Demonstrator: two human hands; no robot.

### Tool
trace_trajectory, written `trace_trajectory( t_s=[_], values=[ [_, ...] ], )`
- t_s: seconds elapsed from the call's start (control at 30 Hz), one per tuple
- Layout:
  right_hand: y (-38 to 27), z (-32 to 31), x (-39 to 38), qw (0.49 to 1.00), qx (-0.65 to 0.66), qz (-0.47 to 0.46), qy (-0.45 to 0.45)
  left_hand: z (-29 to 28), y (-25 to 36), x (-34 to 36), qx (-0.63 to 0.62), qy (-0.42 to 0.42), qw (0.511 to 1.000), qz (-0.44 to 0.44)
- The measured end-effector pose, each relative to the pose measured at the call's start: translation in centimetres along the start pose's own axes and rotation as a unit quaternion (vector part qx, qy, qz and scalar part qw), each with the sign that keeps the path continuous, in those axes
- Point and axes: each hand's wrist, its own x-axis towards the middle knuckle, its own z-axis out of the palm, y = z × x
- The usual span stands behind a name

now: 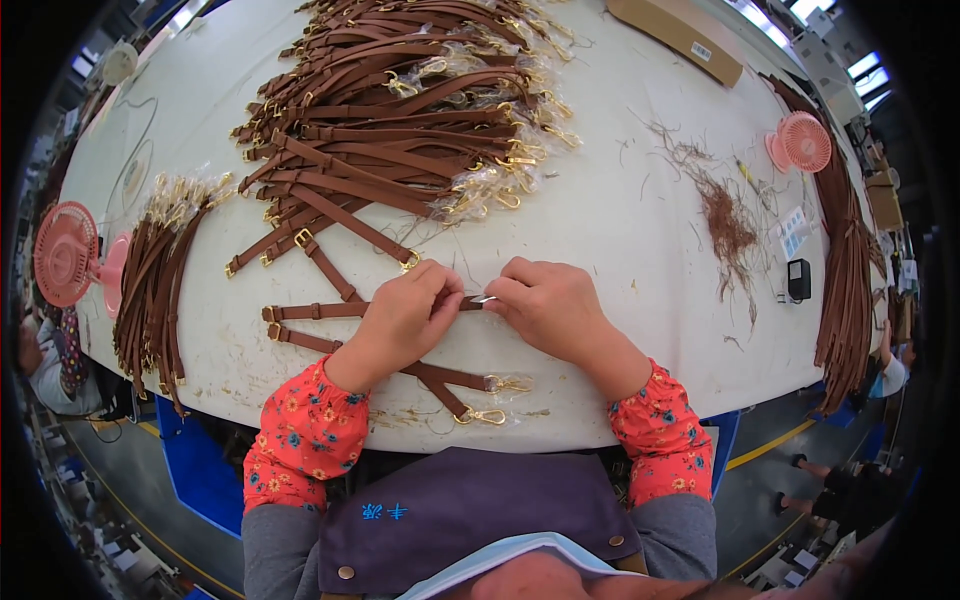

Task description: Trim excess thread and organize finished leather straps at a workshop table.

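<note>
A brown leather strap [318, 311] with a gold buckle at its left end runs under my left hand [405, 312]. The thumb and fingers of that hand are closed on the strap near its right end. My right hand [553, 306] pinches a small silvery metal piece [483, 298] against the strap's end; its exact kind is hard to make out. Below my left hand lie two more straps [447, 376], their gold snap hooks [484, 415] partly in clear plastic. Another buckled strap [326, 268] slants in from the far side.
A big pile of brown straps [390, 110] covers the far middle. A bundle [160, 285] and a pink fan [68, 253] stand left. To the right are thread scraps [728, 220], a black adapter [798, 280], another pink fan [800, 142] and long brown strips [848, 270].
</note>
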Motion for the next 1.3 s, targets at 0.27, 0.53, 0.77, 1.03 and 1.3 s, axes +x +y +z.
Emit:
trace_trajectory(
  t_s=[0.27, 0.53, 0.77, 1.03, 1.3],
  values=[
    [-0.4, -1.7, -0.2, 0.970, 0.146, 0.168, -0.103, -4.4, -1.7, 1.3, 0.229, 0.235, 0.944, 0.016],
    [-0.8, -1.2, -0.8, 0.947, 0.223, -0.028, -0.230, -3.7, -4.3, 0.5, 0.298, 0.056, 0.953, 0.005],
    [0.4, -1.0, -0.1, 0.958, 0.241, 0.152, -0.038, -1.5, -0.9, 0.6, 0.087, 0.029, 0.992, 0.082],
    [1.0, -1.2, -0.8, 0.957, 0.221, 0.149, -0.110, 0.0, -1.2, 1.1, 0.090, 0.047, 0.987, 0.120],
    [1.8, -2.9, -0.8, 0.862, 0.406, 0.229, -0.200, -4.5, -0.2, 0.8, 0.243, 0.236, 0.924, 0.175]
  ],
)
